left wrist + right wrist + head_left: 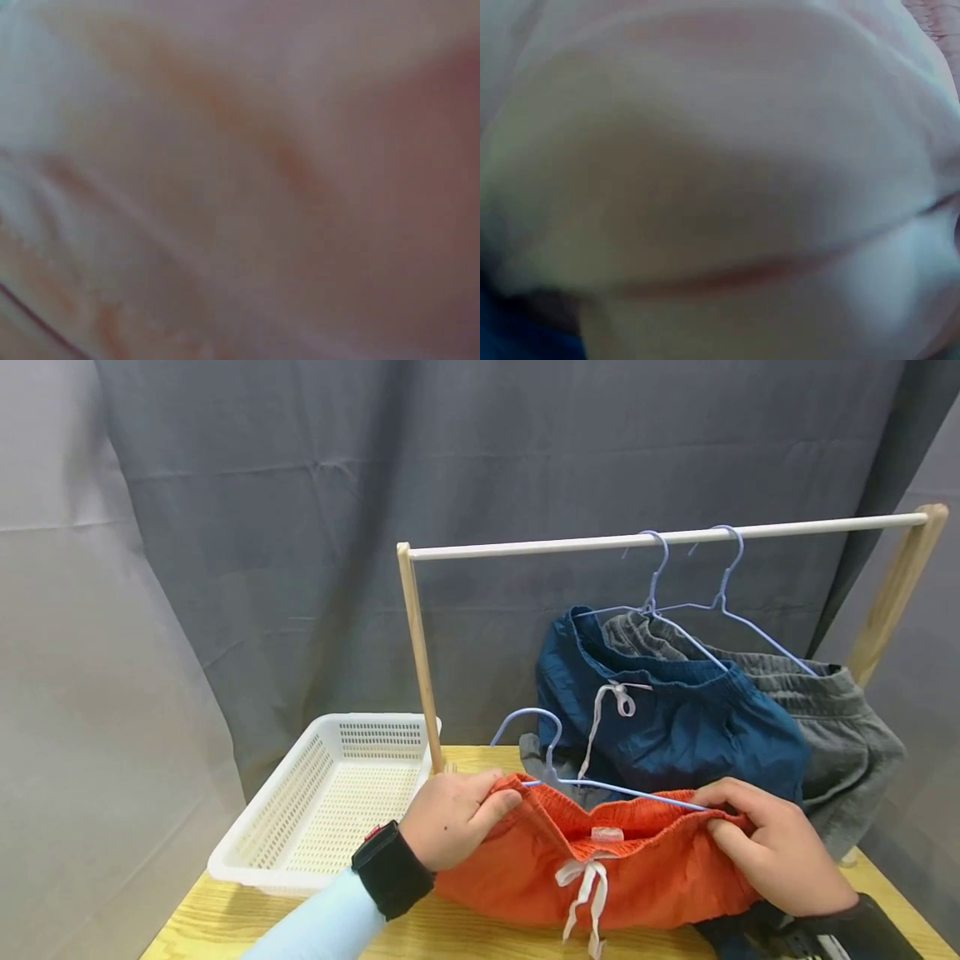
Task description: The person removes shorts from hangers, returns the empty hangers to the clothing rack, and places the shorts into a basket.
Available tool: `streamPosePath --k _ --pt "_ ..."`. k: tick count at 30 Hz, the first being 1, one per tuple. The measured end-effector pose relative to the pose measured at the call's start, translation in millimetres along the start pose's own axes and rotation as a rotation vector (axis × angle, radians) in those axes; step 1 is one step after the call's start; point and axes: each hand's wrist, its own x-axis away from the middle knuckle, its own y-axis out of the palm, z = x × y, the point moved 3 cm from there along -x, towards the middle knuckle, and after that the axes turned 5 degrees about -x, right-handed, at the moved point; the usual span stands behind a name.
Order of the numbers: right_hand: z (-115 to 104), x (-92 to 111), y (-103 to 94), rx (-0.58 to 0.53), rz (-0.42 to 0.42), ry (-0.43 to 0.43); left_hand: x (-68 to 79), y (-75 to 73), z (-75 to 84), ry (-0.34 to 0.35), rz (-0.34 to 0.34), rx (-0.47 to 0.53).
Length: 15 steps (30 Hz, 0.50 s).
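Observation:
Orange shorts [637,893] with a white drawstring bow are held up by the waistband between both hands. Inside the waistband opening lies a light-blue hanger [645,794], its hook rising above the shorts toward the left. My left hand [457,818] pinches the waistband's left end, thumb on top, close to that end of the hanger. At the other end my right hand [772,847] grips the waistband, fingers behind and thumb in front, right at the hanger's tip. Both wrist views are blurred and filled mostly by skin at close range.
Behind the shorts stands a rack with a white rail [517,550] on wooden posts. Blue shorts [675,727] and grey shorts [855,735] hang from it on light-blue hangers. A white plastic basket [255,827] sits on the wooden table [450,935] at left.

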Motion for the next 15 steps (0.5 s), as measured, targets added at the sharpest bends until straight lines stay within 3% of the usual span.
streamPosePath --k 5,10,15 --pt "8.8 2.3 -2.6 -0.042 -0.028 0.055 -0.9 -5.3 -2.0 -0.013 0.047 -0.033" --pt "13.1 3.9 -1.1 -0.098 -0.056 0.095 -1.3 -6.4 -2.8 -0.061 0.018 -0.006" --pt "15.8 8.0 2.0 -0.327 -0.08 0.15 -0.5 -8.7 -7.0 -0.061 0.065 0.021"
